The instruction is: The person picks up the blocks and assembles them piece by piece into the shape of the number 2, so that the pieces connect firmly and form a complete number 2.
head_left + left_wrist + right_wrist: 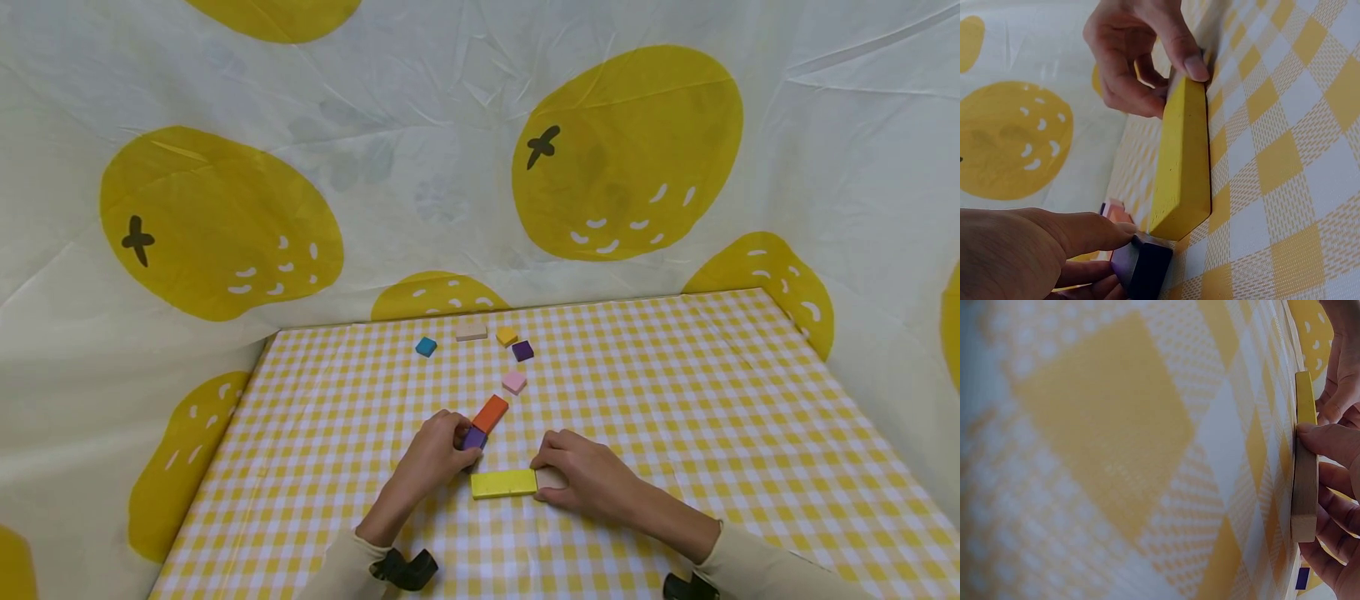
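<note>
Left sleeve (337, 575) is showing cream, ending at the wrist. Black, curved wrist unit (405, 571) is sitting against it. Right of left sleeve: right sleeve (772, 571), also running cream, carrying second black unit (690, 587), partly cropped.

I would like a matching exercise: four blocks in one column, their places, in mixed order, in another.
1. orange block
2. long yellow block
3. teal block
4. pink block

A. leftmost block in the head view
B. in line with the right hand's wooden block
C. between the orange block and the dark purple block
D. in line with the left hand's purple block

Pairs: 1-D; 2-B; 3-A; 4-C
</note>
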Action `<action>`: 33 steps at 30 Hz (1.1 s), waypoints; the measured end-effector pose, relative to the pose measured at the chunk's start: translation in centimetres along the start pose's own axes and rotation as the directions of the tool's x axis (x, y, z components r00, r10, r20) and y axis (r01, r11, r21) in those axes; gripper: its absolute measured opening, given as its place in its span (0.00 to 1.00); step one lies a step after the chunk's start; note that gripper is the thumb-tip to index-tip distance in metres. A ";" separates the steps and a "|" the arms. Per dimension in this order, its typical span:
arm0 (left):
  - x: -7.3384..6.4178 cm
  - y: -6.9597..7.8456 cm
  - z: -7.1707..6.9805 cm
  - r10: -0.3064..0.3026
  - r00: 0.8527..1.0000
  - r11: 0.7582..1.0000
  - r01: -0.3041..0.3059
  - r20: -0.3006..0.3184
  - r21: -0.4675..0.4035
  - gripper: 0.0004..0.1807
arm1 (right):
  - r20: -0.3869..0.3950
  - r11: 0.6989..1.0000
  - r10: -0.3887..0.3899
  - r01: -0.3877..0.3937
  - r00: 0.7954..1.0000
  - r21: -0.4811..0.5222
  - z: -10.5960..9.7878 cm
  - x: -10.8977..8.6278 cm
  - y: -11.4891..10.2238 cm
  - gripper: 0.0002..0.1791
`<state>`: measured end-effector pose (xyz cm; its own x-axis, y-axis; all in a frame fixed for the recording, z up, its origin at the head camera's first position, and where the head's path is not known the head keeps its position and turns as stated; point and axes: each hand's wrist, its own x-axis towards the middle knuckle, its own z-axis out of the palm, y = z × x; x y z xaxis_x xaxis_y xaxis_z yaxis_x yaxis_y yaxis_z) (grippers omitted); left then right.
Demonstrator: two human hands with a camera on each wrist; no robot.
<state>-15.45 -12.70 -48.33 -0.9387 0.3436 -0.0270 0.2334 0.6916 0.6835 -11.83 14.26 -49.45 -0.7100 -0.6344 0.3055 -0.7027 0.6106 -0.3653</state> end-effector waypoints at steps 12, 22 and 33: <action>0.1 0.2 0.2 0.002 1.000 1.000 -0.002 -0.005 0.013 0.19 | 0.021 1.000 0.013 -0.013 1.000 -0.004 0.0 0.0 0.0 0.15; 0.3 0.3 0.2 0.003 1.000 1.000 -0.003 -0.007 0.020 0.18 | 0.034 1.000 0.023 -0.023 0.999 -0.003 -0.1 0.1 -0.1 0.14; 0.4 0.7 0.4 -0.002 1.000 0.999 0.002 -0.015 0.036 0.18 | 0.023 1.000 0.010 -0.010 1.000 -0.005 0.0 0.1 -0.1 0.15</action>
<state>-15.56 -11.79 -48.18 -0.9430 0.3325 -0.0170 0.2402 0.7147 0.6569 -11.82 14.21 -49.39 -0.7160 -0.6387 0.2819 -0.6957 0.6191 -0.3643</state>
